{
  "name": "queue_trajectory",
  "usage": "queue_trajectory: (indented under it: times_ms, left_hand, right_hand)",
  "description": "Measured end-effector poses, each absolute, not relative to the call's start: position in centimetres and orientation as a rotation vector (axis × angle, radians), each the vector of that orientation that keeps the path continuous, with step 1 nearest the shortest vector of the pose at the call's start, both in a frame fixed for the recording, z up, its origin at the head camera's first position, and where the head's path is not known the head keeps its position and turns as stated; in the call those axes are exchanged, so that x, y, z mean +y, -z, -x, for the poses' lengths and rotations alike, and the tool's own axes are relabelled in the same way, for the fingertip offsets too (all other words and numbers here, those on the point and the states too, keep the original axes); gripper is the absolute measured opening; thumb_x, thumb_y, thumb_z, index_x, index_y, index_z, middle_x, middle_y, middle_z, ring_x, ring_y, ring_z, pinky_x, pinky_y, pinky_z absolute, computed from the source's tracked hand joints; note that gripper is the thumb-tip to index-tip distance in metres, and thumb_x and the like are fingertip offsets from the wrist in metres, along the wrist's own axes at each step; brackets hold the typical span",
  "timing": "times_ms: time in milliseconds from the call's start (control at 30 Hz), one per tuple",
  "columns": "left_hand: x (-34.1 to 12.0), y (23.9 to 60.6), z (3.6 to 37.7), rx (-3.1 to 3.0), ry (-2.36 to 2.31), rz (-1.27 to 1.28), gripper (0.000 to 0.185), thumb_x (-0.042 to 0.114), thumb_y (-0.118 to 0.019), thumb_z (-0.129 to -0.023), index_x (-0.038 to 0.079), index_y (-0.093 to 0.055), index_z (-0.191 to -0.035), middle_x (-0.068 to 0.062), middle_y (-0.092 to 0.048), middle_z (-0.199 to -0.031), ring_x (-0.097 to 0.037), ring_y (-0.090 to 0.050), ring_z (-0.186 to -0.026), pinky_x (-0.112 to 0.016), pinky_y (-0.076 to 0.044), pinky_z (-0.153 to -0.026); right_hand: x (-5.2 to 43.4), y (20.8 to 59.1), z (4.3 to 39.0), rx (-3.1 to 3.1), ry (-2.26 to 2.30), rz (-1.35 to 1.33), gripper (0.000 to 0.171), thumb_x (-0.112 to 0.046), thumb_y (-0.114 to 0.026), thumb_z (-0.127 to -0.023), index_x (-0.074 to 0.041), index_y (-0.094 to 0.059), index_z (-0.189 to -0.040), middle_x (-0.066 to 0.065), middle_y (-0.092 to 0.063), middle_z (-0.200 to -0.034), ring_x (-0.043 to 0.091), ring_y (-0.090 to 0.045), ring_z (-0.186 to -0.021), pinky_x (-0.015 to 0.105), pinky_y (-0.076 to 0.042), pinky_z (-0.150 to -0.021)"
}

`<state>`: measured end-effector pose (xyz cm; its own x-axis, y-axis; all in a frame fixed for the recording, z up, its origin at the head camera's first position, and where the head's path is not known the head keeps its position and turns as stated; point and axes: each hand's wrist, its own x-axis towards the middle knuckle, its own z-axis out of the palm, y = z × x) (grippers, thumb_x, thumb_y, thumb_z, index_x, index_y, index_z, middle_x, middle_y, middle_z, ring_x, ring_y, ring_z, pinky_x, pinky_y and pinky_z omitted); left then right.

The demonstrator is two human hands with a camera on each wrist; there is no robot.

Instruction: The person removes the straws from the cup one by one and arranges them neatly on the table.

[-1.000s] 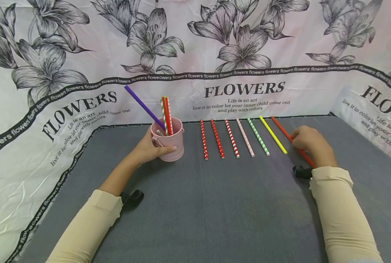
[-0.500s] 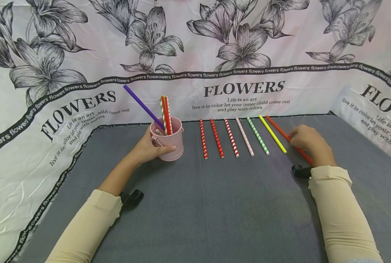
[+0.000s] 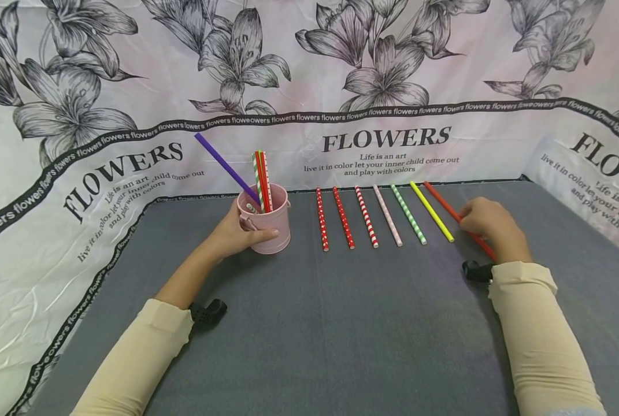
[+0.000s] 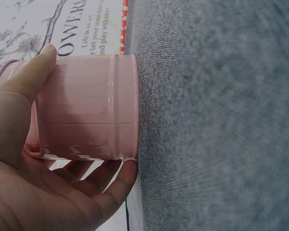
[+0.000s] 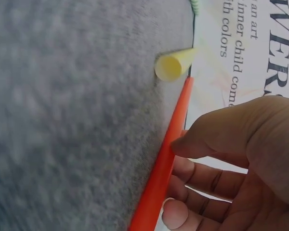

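Grey felt is covering the table (image 3: 340, 323) in front of you, and a white cloth printed with lilies and the word FLOWERS is hanging behind it. Your left hand (image 3: 231, 234) is wrapping around the pink bucket (image 3: 267, 222), thumb across its front and fingers curling behind, and the bucket is standing upright on the felt. Rising out of the bucket above your grip are a purple straw (image 3: 226, 167), leaning away to the left, and a small bunch of red and striped straws (image 3: 262, 179). Your right hand (image 3: 488, 225) is pinching the orange straw (image 3: 439, 199) between thumb and fingertips; the straw is lying on the felt, running out past your fingers toward the cloth. Just beside it, on the bucket side, the yellow straw (image 3: 431, 212) is lying, not touching it, with five more patterned straws (image 3: 366, 218) lying in a row between your two hands.
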<state>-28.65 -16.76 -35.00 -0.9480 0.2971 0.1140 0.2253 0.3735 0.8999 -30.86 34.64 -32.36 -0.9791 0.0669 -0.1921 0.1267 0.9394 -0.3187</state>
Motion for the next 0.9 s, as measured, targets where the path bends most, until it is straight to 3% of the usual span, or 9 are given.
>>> queue_trajectory:
  times_ms: [400,667,900]
  left_hand:
    - [-16.8,34.9,28.6,2.552,-1.635,-0.458,0.103,0.033,-0.084,-0.082,0.025,-0.014,-0.157,-0.008,-0.035,-0.150,-0.031,-0.038,-0.136,-0.062,-0.033,-0.108]
    - [-16.7,35.0,28.6,2.551,-1.643,-0.466,0.102,0.033,-0.084,-0.081,0.021,-0.015,-0.156,-0.009,-0.035,-0.150,-0.030,-0.039,-0.135,-0.061,-0.032,-0.109]
    - [-16.8,34.9,28.5,2.563,-1.628,-0.454,0.103,0.033,-0.084,-0.081,0.021,-0.014,-0.156,-0.009,-0.035,-0.150,-0.030,-0.039,-0.135,-0.062,-0.032,-0.109]
  right_hand:
    - [34.2,32.4,31.1,2.958,0.490,-0.171,0.037,-0.007,-0.056,-0.087,0.014,-0.061,-0.117,0.034,-0.056,-0.115,0.040,-0.056,-0.089,0.046,-0.050,-0.066]
    - [33.4,31.5,30.5,3.024,0.534,-0.207,0.042,-0.015,-0.055,-0.093,0.013,-0.053,-0.125,0.036,-0.051,-0.123,0.049,-0.051,-0.104,0.062,-0.045,-0.084]
    - [30.6,30.2,30.9,3.088,0.636,-0.158,0.040,-0.017,-0.053,-0.095,0.008,-0.056,-0.126,0.034,-0.057,-0.122,0.049,-0.056,-0.105,0.060,-0.048,-0.084]
